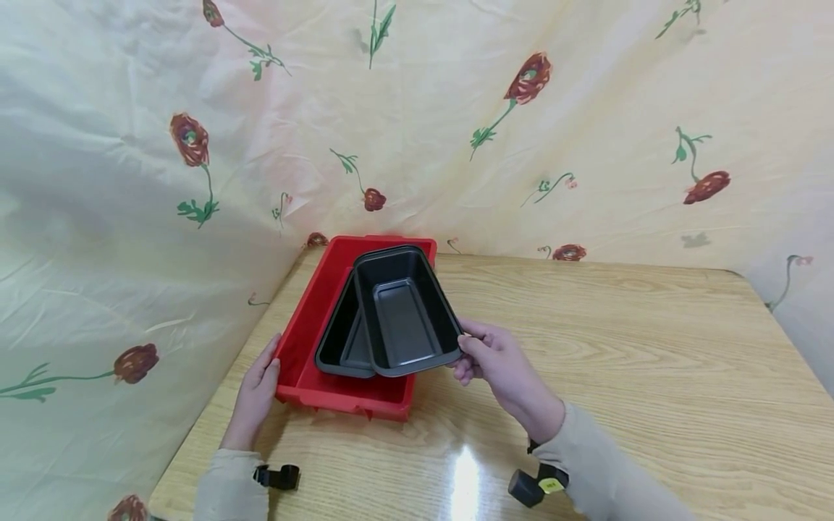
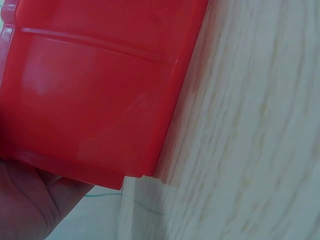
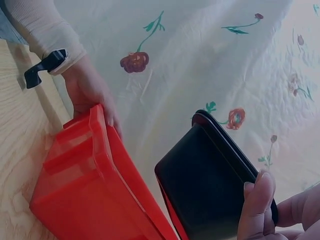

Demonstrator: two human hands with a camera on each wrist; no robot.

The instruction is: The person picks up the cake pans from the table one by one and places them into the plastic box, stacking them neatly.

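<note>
A red plastic bin (image 1: 296, 362) sits at the left of the table. My left hand (image 1: 255, 391) grips its front left corner; in the left wrist view, the palm and thumb (image 2: 30, 200) lie under the bin's rim. A dark loaf pan (image 1: 400, 318) is tilted over the bin, its hollow facing up. My right hand (image 1: 495, 362) pinches that pan's near right corner, thumb on the rim and fingers beneath. A second dark loaf pan (image 1: 340, 336) lies in the bin, partly hidden under the first. The right wrist view shows the held pan's outer wall (image 3: 205, 175) beside the bin.
The wooden table (image 1: 619, 354) extends to the right of the bin. A flower-patterned cloth (image 1: 430, 108) hangs along the back and left sides. Bands with small black devices (image 1: 279, 477) are on both wrists.
</note>
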